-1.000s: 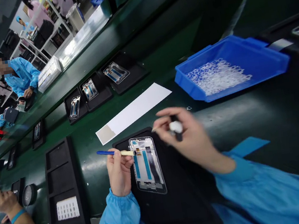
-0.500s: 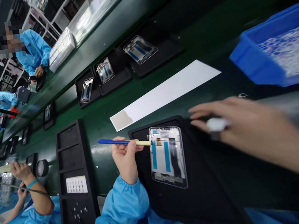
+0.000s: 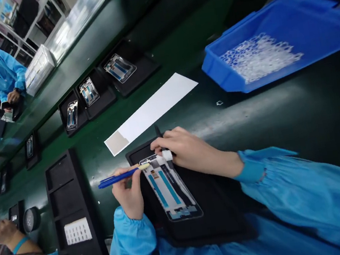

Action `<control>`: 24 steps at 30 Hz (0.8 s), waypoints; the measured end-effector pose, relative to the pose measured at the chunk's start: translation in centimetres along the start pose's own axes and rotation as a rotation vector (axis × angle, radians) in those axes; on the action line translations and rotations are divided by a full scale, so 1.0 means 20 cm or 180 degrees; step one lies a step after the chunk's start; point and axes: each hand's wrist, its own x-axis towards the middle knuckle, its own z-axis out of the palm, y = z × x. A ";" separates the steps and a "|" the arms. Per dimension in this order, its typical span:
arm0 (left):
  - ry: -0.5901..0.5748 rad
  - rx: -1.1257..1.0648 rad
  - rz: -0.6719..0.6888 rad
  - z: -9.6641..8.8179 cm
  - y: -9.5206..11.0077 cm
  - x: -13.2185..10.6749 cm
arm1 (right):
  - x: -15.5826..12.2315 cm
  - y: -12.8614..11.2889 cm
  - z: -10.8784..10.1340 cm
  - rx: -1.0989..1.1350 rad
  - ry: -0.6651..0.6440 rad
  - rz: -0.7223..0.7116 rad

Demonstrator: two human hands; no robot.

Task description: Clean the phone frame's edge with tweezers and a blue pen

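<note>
A phone frame (image 3: 170,189) with two blue strips lies on a black mat (image 3: 215,214) in front of me. My left hand (image 3: 129,193) grips a blue pen-like tool (image 3: 118,177) with a cream tip that touches the frame's top edge. My right hand (image 3: 183,149) rests at the frame's top corner, fingers closed on a thin black tool (image 3: 158,131) with a small white piece (image 3: 167,155) by the fingertips.
A blue bin (image 3: 277,54) of clear small parts stands at the right. A white paper strip (image 3: 151,112) lies beyond the mat. A black compartment tray (image 3: 72,221) sits to the left. More phone frames on black mats ride the green belt (image 3: 94,92). Co-workers in blue coats work at left.
My right hand has come back from near the blue bin to the top of the phone frame. The left hand's tool tip stays at the frame's top edge. The view shifted.
</note>
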 end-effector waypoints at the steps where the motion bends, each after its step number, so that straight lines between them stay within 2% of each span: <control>1: -0.0086 0.0197 0.0101 -0.01 -0.01 0.00 | 0.00 -0.01 0.01 0.0097 -0.0015 -0.0017; 5: -0.0401 0.0833 0.0506 -0.01 -0.02 0.00 | -0.02 -0.01 0.03 0.0351 0.0088 0.0124; 13: -0.0691 0.1308 0.0999 0.05 0.01 0.04 | -0.04 0.00 0.03 0.0604 0.0220 0.0371; 24: -0.0970 0.1451 0.0879 0.07 0.03 0.08 | -0.04 0.00 0.03 0.0821 0.0115 0.0555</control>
